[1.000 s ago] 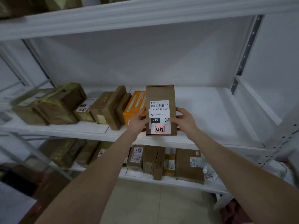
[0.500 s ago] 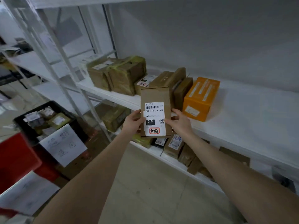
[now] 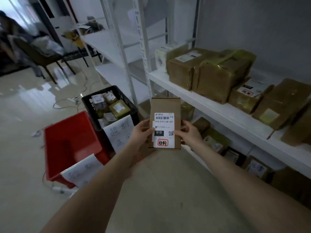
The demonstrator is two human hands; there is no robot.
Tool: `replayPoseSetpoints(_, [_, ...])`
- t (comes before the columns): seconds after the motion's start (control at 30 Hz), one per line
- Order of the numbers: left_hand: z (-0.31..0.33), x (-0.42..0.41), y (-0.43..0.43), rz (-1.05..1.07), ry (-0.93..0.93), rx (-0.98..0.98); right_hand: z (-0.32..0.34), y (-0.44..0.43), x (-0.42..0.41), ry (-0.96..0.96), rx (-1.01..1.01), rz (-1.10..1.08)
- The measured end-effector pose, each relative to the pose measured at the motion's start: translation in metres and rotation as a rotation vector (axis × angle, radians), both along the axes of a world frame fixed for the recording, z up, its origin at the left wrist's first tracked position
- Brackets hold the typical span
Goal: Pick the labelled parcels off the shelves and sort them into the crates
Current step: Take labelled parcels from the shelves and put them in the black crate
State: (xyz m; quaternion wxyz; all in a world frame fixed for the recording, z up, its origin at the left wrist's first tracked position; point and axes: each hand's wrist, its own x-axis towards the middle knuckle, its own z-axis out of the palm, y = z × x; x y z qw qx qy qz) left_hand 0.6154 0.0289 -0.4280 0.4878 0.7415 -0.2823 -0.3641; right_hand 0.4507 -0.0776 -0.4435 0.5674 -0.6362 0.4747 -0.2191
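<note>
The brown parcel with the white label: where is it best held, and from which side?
By its two long side edges, one hand from each side, as the left hand and right hand do now. The parcel is a flat, narrow box held upright, so a side grip spans it easily and leaves the label readable.

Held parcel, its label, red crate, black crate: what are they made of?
Parcel: brown cardboard, matte, creased flap edge on top. Label: white printed paper sticker, probably. Red crate: likely moulded plastic, smooth uniform walls, faint sheen. Black crate: probably plastic too; too blurred for finish.
</note>
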Motion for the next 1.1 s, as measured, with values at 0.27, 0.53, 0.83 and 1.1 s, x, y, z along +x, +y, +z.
replayPoseSetpoints(0.27, [-0.025,0.114,0.016,0.127,0.126,0.066,-0.023,-0.015,0.136,0.052,0.047,0.215])
replayPoseSetpoints(0.53, [-0.042,0.234,-0.013,0.232,0.088,0.108,-0.042,-0.062,0.275,0.042,0.08,0.361])
replayPoseSetpoints(0.83, [-0.043,0.386,-0.086,0.379,0.125,0.11,-0.054,-0.15,0.451,0.095,0.123,0.518])
replayPoseSetpoints(1.1, [-0.082,0.478,-0.11,0.414,0.17,0.107,-0.09,-0.175,0.548,0.172,0.182,0.576])
